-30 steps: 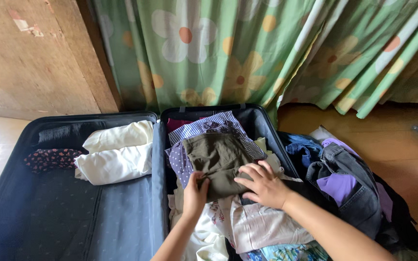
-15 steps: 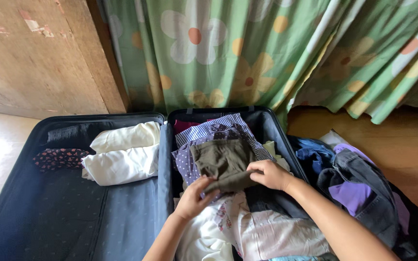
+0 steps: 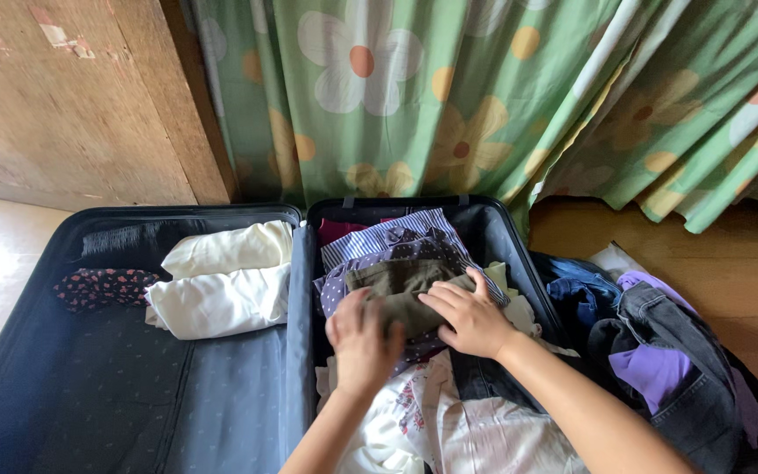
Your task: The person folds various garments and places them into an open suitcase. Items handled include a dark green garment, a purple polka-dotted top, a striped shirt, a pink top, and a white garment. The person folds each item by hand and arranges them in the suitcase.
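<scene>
**Over the suitcase's right half: both hands on an olive garment**

Left hand (image 3: 363, 338) lies palm-down, fingers loosely spread, pressing the near edge of the folded olive garment (image 3: 396, 285). Right hand (image 3: 467, 316) lies flat on its right side, fingers extended, gripping nothing. Garment sits atop a purple dotted cloth (image 3: 335, 290) and a striped shirt (image 3: 388, 233) in the open suitcase (image 3: 296, 263). Two cream rolled garments (image 3: 221, 281) occupy the left half. Denim pile (image 3: 660, 351) lies on the floor, right of the case.
</scene>
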